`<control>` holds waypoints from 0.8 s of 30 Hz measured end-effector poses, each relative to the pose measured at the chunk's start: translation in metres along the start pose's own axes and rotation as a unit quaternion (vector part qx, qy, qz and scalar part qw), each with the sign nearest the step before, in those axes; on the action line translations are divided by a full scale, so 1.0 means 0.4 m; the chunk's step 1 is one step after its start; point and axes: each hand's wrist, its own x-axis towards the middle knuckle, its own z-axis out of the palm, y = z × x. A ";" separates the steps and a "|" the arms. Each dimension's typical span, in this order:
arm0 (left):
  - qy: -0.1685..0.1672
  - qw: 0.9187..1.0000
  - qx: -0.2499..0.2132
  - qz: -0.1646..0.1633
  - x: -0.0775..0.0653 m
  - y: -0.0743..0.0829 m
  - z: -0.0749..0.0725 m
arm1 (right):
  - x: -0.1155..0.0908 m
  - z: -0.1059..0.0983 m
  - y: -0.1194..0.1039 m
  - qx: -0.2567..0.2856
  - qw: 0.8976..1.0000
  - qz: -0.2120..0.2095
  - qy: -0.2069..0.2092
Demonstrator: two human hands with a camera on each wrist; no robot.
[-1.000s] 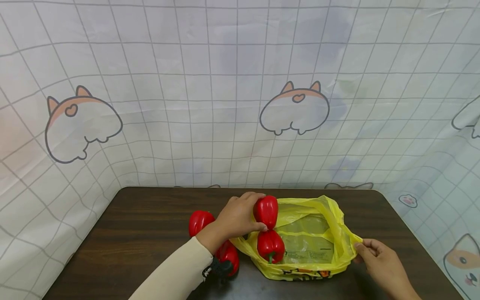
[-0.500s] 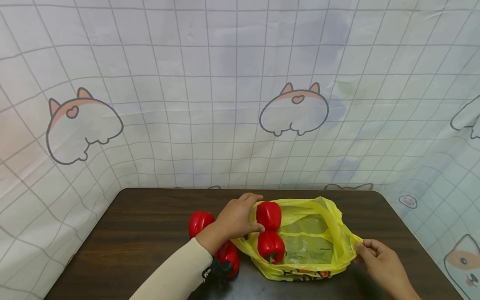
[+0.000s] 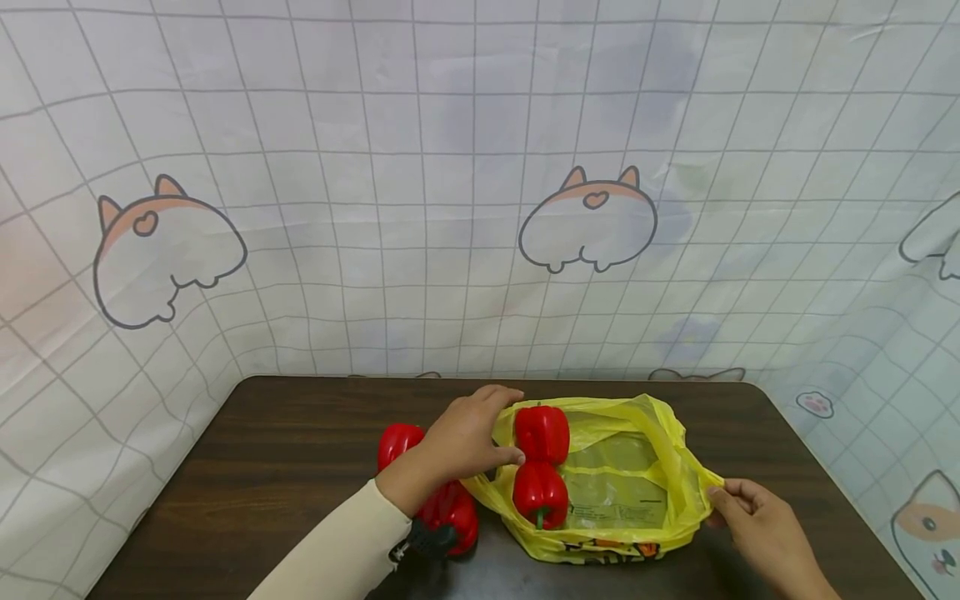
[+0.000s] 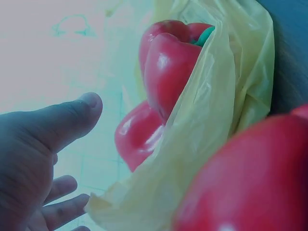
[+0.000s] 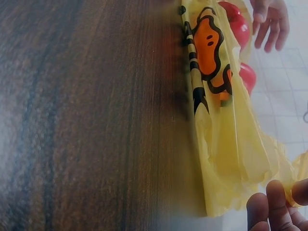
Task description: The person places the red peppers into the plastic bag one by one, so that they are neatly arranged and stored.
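Observation:
A yellow plastic bag (image 3: 678, 492) lies on the table with its mouth spread wide. Two red bell peppers sit at its left side: a far pepper (image 3: 542, 435) and a near pepper (image 3: 540, 497) with a green stem. My left hand (image 3: 467, 437) is just left of the far pepper, fingers spread; the left wrist view shows a gap between the thumb and the peppers. At the bag's right edge, my right hand (image 3: 768, 533) pinches the rim between thumb and fingers. Left of the bag are two more peppers, one farther back (image 3: 397, 443) and one nearer (image 3: 455, 517), partly covered by my left arm.
A dark wood table (image 3: 262, 483) carries everything. Behind it and along both sides hangs a pale gridded cloth (image 3: 420, 233) with cartoon animal prints. A dark strap-mounted device (image 3: 433, 537) on my left wrist overlaps the nearer loose pepper.
My left hand has let go of the far pepper, which now rests inside the bag, slightly lower and to the right. The hand has drawn back a little leftward. My right hand stays put.

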 end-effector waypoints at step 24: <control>-0.008 0.995 -0.098 -0.023 -0.161 -0.104 -0.066 | 0.000 0.002 0.000 0.001 1.000 -0.001 -0.004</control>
